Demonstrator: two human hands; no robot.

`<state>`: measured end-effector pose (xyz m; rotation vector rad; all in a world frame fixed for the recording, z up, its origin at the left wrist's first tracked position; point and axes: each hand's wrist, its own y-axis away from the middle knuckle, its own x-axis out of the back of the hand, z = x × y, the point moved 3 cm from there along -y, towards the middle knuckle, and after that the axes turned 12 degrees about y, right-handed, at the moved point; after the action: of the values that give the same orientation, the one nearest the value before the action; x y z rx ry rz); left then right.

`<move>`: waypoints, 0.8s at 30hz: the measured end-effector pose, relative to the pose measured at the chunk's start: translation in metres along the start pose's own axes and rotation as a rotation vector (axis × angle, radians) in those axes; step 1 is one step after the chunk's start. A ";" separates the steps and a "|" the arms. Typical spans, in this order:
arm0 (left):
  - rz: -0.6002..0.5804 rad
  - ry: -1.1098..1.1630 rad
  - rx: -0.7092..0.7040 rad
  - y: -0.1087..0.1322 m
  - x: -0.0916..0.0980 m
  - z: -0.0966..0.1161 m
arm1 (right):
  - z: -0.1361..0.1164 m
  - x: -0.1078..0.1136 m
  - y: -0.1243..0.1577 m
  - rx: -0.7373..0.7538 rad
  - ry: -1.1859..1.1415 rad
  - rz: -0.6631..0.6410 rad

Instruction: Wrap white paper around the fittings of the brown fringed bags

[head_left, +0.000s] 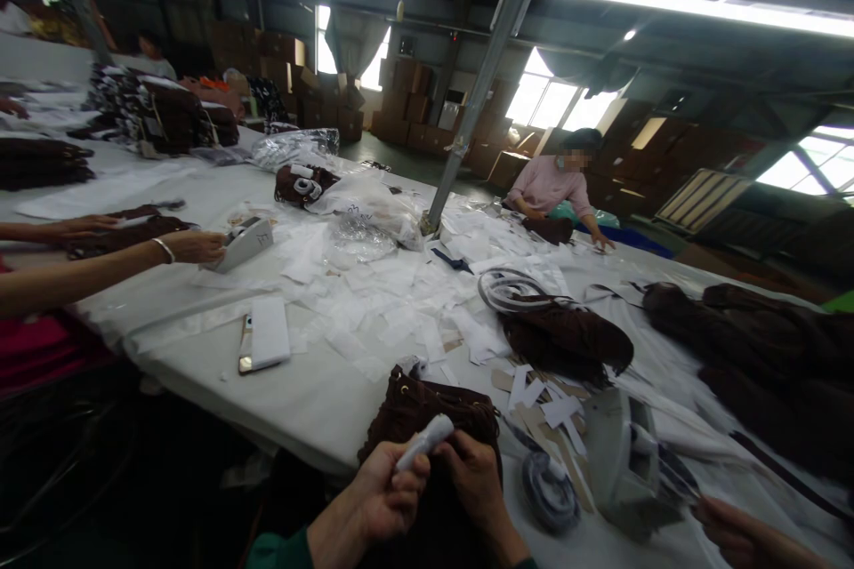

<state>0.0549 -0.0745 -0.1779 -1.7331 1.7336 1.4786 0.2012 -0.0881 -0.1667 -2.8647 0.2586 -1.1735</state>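
Note:
A dark brown bag [433, 400] with metal eyelets and lace-like trim lies at the table's near edge, in front of me. My left hand [390, 489] is closed around a slim white-wrapped piece [425, 442], held tilted above the bag; what is inside the wrapping is hidden. Close by on its right, my right hand [472, 471] has its fingers pinched together at the far end of that piece. Exactly what those fingertips grip is too small to make out. Both hands are over the bag, whose lower part they cover.
To the right stand a grey tape dispenser [620, 453] and a tape roll [548, 491], with another person's hand [747, 533] beside them. Paper strips [547, 409] and brown bags [567, 338] lie beyond. A phone [265, 333] is left; a co-worker's hand [193, 246] touches another dispenser [248, 242].

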 end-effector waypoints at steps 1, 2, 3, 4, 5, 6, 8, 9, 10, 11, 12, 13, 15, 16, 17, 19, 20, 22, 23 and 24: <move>0.005 0.006 0.009 0.000 0.001 0.002 | -0.001 0.001 0.000 0.028 0.016 -0.004; 0.005 0.013 0.020 -0.001 0.003 0.003 | 0.000 0.001 0.000 0.051 0.029 -0.006; -0.001 0.020 0.033 -0.002 0.004 0.005 | 0.001 0.000 0.000 0.070 0.035 -0.008; -0.009 0.022 0.050 -0.003 0.006 0.006 | 0.002 0.000 0.000 0.088 0.039 -0.006; -0.018 0.016 0.071 -0.004 0.008 0.006 | 0.004 -0.001 0.001 0.102 0.043 0.003; -0.024 -0.001 0.095 -0.004 0.009 0.006 | 0.006 -0.002 0.001 0.112 0.047 0.017; -0.029 -0.054 0.131 -0.006 0.011 0.006 | 0.009 -0.005 0.003 0.104 0.052 0.051; -0.025 -0.094 0.138 -0.007 0.011 0.006 | 0.009 -0.007 0.003 0.084 0.052 0.070; -0.013 -0.143 0.137 -0.009 0.012 0.006 | 0.009 -0.009 0.004 0.054 0.049 0.086; 0.008 -0.201 0.127 -0.011 0.012 0.005 | 0.009 -0.011 0.005 0.021 0.045 0.099; 0.033 -0.261 0.102 -0.013 0.012 0.004 | 0.007 -0.012 0.006 -0.010 0.043 0.109; 0.054 -0.322 0.057 -0.015 0.012 0.004 | 0.005 -0.012 0.007 -0.032 0.048 0.113; 0.081 -0.449 -0.089 -0.017 0.012 0.003 | 0.004 -0.007 0.010 -0.046 0.089 0.108; 0.083 -0.529 -0.172 -0.016 0.012 0.002 | 0.005 -0.002 0.012 -0.046 0.123 0.118; 0.079 -0.634 -0.242 -0.014 0.011 0.002 | 0.010 0.007 0.015 -0.047 0.164 0.148; 0.077 -0.939 -0.327 -0.007 0.006 0.004 | 0.028 0.030 0.025 -0.053 0.281 0.268; 0.078 -1.129 -0.381 -0.001 0.001 0.007 | 0.041 0.042 0.033 -0.066 0.362 0.347; 0.088 -1.506 -0.611 0.011 -0.017 0.019 | 0.075 0.061 0.051 -0.101 0.590 0.445; 0.108 -1.651 -0.768 0.017 -0.028 0.026 | 0.094 0.067 0.060 -0.163 0.702 0.475; 0.126 -1.750 -0.910 0.020 -0.040 0.033 | 0.112 0.072 0.068 -0.228 0.759 0.474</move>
<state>0.0325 -0.0308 -0.1517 0.0728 0.1692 2.6047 0.3206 -0.1709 -0.2033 -2.1461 1.0681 -2.1213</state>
